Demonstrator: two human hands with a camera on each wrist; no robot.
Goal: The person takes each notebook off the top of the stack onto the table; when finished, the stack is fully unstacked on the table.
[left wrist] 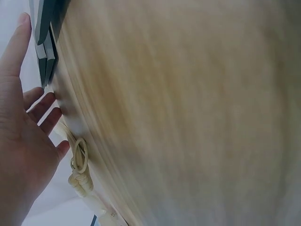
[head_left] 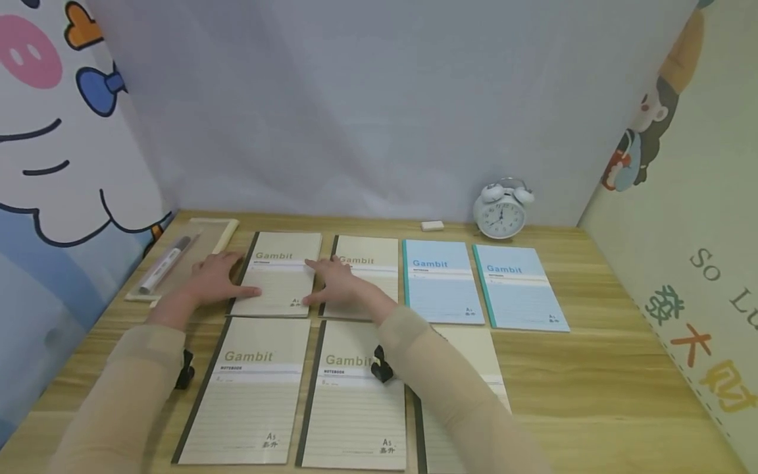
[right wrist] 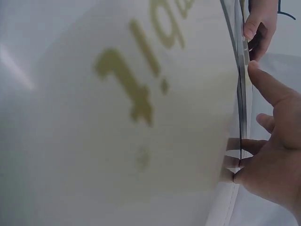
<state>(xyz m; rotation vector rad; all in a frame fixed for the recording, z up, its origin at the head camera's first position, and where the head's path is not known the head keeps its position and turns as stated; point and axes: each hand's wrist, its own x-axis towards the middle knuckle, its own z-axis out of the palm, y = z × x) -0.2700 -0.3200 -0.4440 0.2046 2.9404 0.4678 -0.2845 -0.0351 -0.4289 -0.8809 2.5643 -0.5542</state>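
Note:
A cream Gambit notebook (head_left: 278, 283) with a dark spine lies in the back row, between my two hands. My left hand (head_left: 216, 280) is at its spine side, thumb over the cover and fingers spread. On the other side my right hand (head_left: 340, 280) reaches over a second cream notebook (head_left: 379, 263), fingertips near the first one's right edge. The left wrist view has the left hand (left wrist: 23, 127) with loosely bent fingers beside dark notebook spines (left wrist: 47, 56). In the right wrist view, the right hand (right wrist: 277, 141) has its fingers extended by a notebook edge.
Two blue notebooks (head_left: 444, 283) continue the back row rightward. Three cream notebooks (head_left: 254, 388) form the front row, one partly under my right forearm. A see-through pouch (head_left: 216, 237) with a marker (head_left: 162, 266) lies left. An eraser (head_left: 432, 226) and alarm clock (head_left: 501, 214) stand behind.

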